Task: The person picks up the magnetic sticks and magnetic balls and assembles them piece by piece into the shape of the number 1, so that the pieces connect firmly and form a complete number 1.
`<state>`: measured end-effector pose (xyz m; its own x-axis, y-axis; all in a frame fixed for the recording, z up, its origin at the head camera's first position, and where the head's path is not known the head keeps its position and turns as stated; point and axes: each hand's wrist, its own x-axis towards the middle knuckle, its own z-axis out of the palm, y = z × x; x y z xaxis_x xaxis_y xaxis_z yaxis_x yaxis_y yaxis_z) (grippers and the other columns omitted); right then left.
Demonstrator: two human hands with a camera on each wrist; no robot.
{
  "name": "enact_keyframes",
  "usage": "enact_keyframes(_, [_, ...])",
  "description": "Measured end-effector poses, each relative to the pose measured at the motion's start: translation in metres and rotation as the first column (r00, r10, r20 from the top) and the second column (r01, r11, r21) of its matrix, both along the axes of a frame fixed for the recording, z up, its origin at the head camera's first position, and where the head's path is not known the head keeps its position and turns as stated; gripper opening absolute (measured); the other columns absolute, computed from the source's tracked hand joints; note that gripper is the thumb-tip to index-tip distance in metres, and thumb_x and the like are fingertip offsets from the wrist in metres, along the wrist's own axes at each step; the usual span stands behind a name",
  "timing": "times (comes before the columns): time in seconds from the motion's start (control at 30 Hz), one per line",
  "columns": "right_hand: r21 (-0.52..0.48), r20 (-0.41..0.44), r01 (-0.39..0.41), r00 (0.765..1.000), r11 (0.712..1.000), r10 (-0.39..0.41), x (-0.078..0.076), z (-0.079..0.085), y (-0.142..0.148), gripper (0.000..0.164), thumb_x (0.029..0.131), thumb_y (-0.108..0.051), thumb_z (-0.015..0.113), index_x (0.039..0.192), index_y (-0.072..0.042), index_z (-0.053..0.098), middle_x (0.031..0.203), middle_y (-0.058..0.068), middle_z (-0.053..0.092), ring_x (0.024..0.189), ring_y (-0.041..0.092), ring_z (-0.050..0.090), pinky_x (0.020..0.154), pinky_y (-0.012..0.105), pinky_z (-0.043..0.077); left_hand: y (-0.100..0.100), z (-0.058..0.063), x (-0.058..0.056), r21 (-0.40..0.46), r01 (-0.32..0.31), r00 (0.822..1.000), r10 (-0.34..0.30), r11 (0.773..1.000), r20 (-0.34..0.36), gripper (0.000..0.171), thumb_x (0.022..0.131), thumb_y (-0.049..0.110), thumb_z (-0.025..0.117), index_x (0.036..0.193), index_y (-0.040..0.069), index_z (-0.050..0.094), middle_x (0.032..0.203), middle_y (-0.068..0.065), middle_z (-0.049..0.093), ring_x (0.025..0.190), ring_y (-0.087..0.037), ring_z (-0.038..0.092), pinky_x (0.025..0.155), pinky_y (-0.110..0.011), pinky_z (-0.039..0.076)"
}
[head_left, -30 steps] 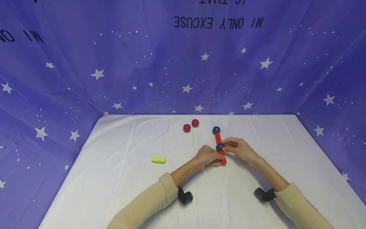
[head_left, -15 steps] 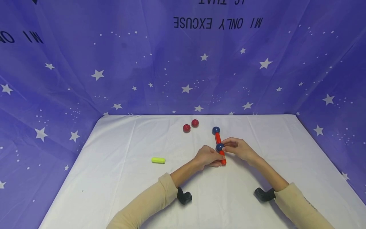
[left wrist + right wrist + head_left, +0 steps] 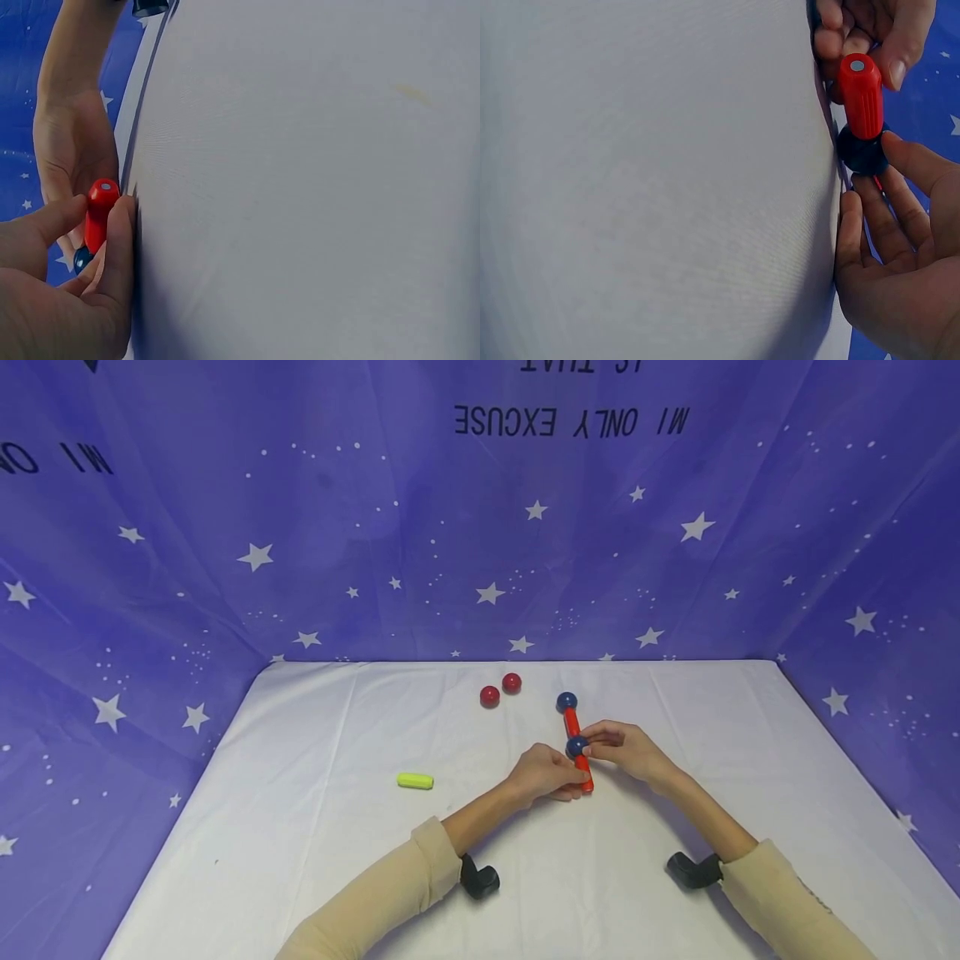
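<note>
A chain of magnetic building pieces lies on the white-covered table in the head view: a far blue ball [image 3: 567, 702], a red rod [image 3: 572, 722], a second blue ball [image 3: 577, 747] and a nearer red rod [image 3: 587, 779]. My left hand [image 3: 546, 772] pinches the nearer rod between thumb and fingers. With thumb and fingertips, my right hand [image 3: 628, 752] holds the second ball from the right. A small grey metal tip shows on the nearer rod's free end [image 3: 857, 66] in the right wrist view. Fingers partly hide the joints.
Two red balls, one in front [image 3: 490, 697] and one behind [image 3: 512, 683], sit toward the table's back edge. A yellow-green rod [image 3: 415, 781] lies left of my left hand. Purple star-printed cloth [image 3: 420, 543] walls the table at the back and sides.
My left hand has shifted very slightly toward the near side, its thumb now closer to the rod's free end. The right hand and the loose pieces stay in place.
</note>
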<state>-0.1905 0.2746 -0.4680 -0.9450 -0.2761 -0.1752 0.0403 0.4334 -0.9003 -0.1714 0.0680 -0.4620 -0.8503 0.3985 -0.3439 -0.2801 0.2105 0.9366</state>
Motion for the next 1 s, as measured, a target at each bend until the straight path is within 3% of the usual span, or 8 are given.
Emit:
enact_keyframes(0.2, [0.009, -0.008, -0.005, 1.0, 1.0, 0.005, 0.0, -0.001, 0.0, 0.034, 0.094, -0.021, 0.072, 0.123, -0.004, 0.066, 0.112, 0.009, 0.071, 0.11, 0.028, 0.063, 0.102, 0.054, 0.041, -0.015, 0.003, -0.006, -0.085, 0.038, 0.986, -0.051, 0.996, -0.161, 0.016, 0.087, 0.015, 0.078, 0.093, 0.002, 0.074, 0.076, -0.005, 0.07, 0.07, -0.019, 0.067, 0.065, -0.027, 0.057])
enact_keyframes(0.4, [0.024, -0.007, 0.006, 1.0, 1.0, -0.006, 0.0, -0.001, 0.0, 0.035, 0.093, -0.023, 0.072, 0.123, -0.005, 0.067, 0.112, 0.009, 0.071, 0.112, 0.029, 0.061, 0.099, 0.051, 0.043, -0.041, 0.012, -0.025, -0.056, 0.047, 0.953, -0.062, 0.997, -0.296, 0.038, 0.089, 0.018, 0.075, 0.121, -0.002, 0.066, 0.1, -0.008, 0.071, 0.086, -0.023, 0.069, 0.073, -0.036, 0.058])
enact_keyframes(0.53, [0.037, -0.004, 0.015, 1.0, 0.999, -0.015, 0.0, -0.001, 0.0, 0.036, 0.092, -0.024, 0.074, 0.122, -0.006, 0.067, 0.113, 0.008, 0.071, 0.112, 0.029, 0.061, 0.098, 0.049, 0.044, -0.057, 0.013, -0.04, -0.082, -0.041, 0.902, 0.002, 0.996, -0.431, 0.041, 0.089, 0.016, 0.075, 0.125, -0.002, 0.064, 0.115, -0.015, 0.069, 0.096, -0.022, 0.069, 0.078, -0.032, 0.057])
enact_keyframes(0.67, [0.02, -0.003, 0.012, 1.0, 1.0, -0.012, 0.001, -0.002, 0.0, 0.033, 0.093, -0.02, 0.073, 0.122, -0.005, 0.067, 0.112, 0.009, 0.071, 0.112, 0.029, 0.061, 0.096, 0.045, 0.045, -0.072, 0.009, -0.055, -0.083, -0.135, 0.812, 0.062, 0.987, -0.581, 0.04, 0.088, 0.01, 0.076, 0.123, -0.004, 0.063, 0.12, -0.02, 0.065, 0.105, -0.031, 0.065, 0.087, -0.035, 0.055])
enact_keyframes(0.83, [0.004, -0.005, 0.006, 1.0, 1.0, -0.006, 0.001, -0.001, 0.001, 0.033, 0.093, -0.02, 0.072, 0.122, -0.004, 0.067, 0.112, 0.009, 0.071, 0.112, 0.029, 0.061, 0.095, 0.041, 0.045, -0.086, 0.002, -0.07, -0.083, -0.262, 0.711, 0.134, 0.961, -0.69, 0.042, 0.086, 0.005, 0.077, 0.124, -0.006, 0.062, 0.118, -0.022, 0.062, 0.109, -0.037, 0.06, 0.095, -0.043, 0.05])
enact_keyframes(0.93, [0.001, -0.001, 0.005, 1.0, 1.0, -0.005, 0.001, -0.001, 0.0, 0.034, 0.093, -0.02, 0.072, 0.122, -0.004, 0.067, 0.112, 0.009, 0.071, 0.112, 0.029, 0.061, 0.095, 0.043, 0.045, -0.092, -0.002, -0.077, -0.114, -0.323, 0.69, 0.151, 0.94, -0.708, 0.045, 0.085, 0.007, 0.079, 0.125, -0.004, 0.062, 0.124, -0.02, 0.061, 0.115, -0.037, 0.057, 0.098, -0.046, 0.046])
enact_keyframes(1.0, [0.002, 0.002, 0.007, 1.0, 1.0, -0.007, 0.001, 0.0, 0.0, 0.033, 0.093, -0.02, 0.072, 0.122, -0.004, 0.067, 0.112, 0.009, 0.071, 0.113, 0.03, 0.061, 0.096, 0.044, 0.044, -0.095, -0.005, -0.081, -0.143, -0.346, 0.696, 0.151, 0.927, -0.702, 0.046, 0.085, 0.008, 0.079, 0.127, -0.002, 0.062, 0.128, -0.018, 0.06, 0.118, -0.037, 0.055, 0.1, -0.046, 0.044])
